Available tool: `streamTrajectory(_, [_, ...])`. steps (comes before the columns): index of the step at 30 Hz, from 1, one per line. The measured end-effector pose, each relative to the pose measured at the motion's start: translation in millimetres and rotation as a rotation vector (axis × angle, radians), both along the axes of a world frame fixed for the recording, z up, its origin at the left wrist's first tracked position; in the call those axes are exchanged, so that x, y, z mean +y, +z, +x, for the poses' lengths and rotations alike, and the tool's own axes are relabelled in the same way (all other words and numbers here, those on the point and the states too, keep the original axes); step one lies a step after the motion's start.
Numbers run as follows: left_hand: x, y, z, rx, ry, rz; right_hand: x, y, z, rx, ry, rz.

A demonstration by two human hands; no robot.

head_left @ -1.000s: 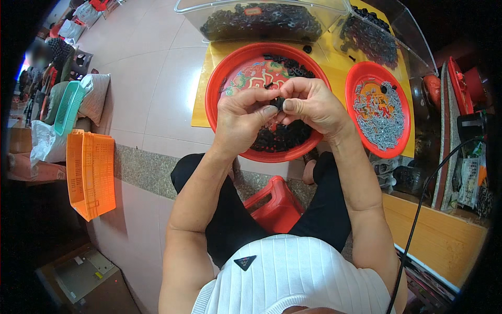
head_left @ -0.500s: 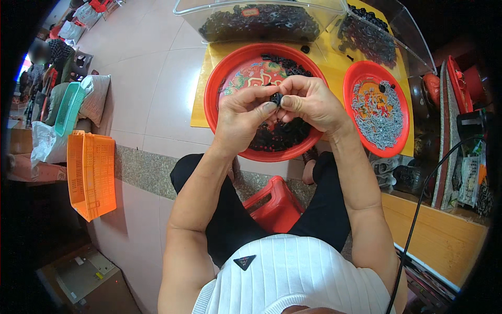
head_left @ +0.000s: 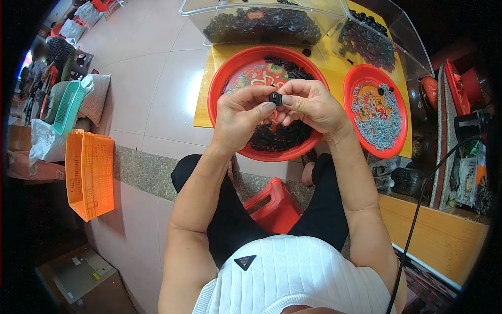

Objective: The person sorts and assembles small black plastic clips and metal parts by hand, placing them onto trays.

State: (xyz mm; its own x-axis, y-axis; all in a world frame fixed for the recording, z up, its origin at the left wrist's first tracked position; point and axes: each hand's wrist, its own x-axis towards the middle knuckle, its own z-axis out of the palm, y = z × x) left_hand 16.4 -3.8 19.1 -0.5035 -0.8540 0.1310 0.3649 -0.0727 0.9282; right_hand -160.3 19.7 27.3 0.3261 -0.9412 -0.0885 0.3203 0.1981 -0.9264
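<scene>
Between the fingertips of both hands is a small black plastic part (head_left: pixel 275 98) with an opening in its face. My left hand (head_left: pixel 239 111) pinches it from the left, thumb and forefinger closed on its edge. From the other side my right hand (head_left: pixel 312 107) grips it between thumb and fingers. Both hands are over a round red tray (head_left: pixel 213 86) holding loose black plastic pieces (head_left: pixel 280 137). To the right, a smaller red tray (head_left: pixel 347 99) holds many grey metal screws or pins (head_left: pixel 379 123) and a black piece.
Clear plastic bins (head_left: pixel 261 26) of black parts stand at the back of the yellow table (head_left: pixel 203 107). A red stool (head_left: pixel 274 206) is between my legs. An orange crate (head_left: pixel 91 175) sits on the floor at left. A black cable (head_left: pixel 418 209) hangs at right.
The black part has turned so that its face with the opening shows. My fingers have shifted slightly around it; both hands stay nearly in place.
</scene>
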Motion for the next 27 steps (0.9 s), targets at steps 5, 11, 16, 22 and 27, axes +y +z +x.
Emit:
streamTrajectory(5, [0, -2, 2, -0.144, 0.024, -0.025, 3, 4, 4, 0.135, -0.079, -0.021])
streamTrajectory(11, [-19, 0, 21, -0.262, 0.313, -0.07, -25, 52, -56, -0.119, -0.249, -0.235])
streamTrajectory(16, [-30, -5, 33, -0.442, 0.434, -0.156, -39, 65, -85, -0.172, -0.54, -0.276])
streamTrajectory(22, [-27, -12, 19, -0.797, 0.345, -0.719, -11, 26, -19, 0.476, -0.595, -0.171])
streamTrajectory(27, [-31, -14, 13, -1.109, 0.24, -0.836, -7, 10, -8, 0.966, -0.432, -0.42])
